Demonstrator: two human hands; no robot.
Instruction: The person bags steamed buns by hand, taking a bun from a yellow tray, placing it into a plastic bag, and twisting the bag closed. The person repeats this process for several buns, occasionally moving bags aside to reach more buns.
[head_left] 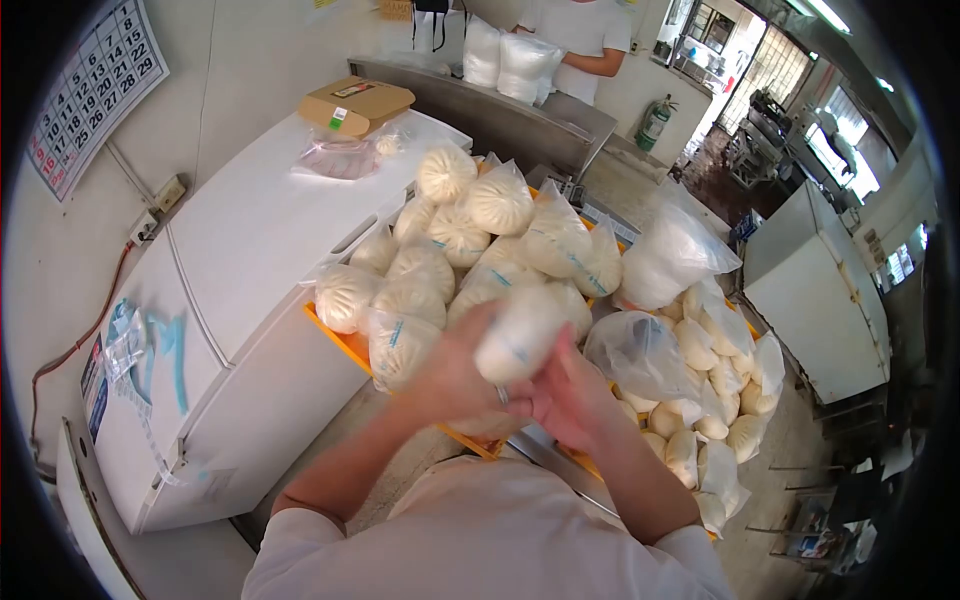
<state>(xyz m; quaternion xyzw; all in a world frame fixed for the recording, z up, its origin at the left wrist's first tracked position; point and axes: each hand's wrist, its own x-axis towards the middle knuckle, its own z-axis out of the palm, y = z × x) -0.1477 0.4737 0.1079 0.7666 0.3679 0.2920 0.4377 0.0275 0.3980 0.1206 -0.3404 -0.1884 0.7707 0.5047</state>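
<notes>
Between my left hand [450, 365] and my right hand [572, 392] is a bagged steamed bun [520, 335], smeared by motion, with a bit of blue print on its plastic. My left fingers wrap its left side; my right fingers press on its lower right side. A ring shows on my left hand. Just beyond, large pleated buns in clear bags [460, 235] are heaped on an orange crate [345, 340]. To the right of my right hand, smaller bagged buns [715, 380] fill a second crate, with a loose clear plastic bag [635, 350] lying on them.
A white chest freezer [260, 230] stands at the left, bearing a cardboard box [355, 105] and a pinkish plastic packet [335, 158]. A stack of plastic bags [675, 250] sits behind the right crate. Across a metal counter [430, 95], a person [585, 35] stands by more bags.
</notes>
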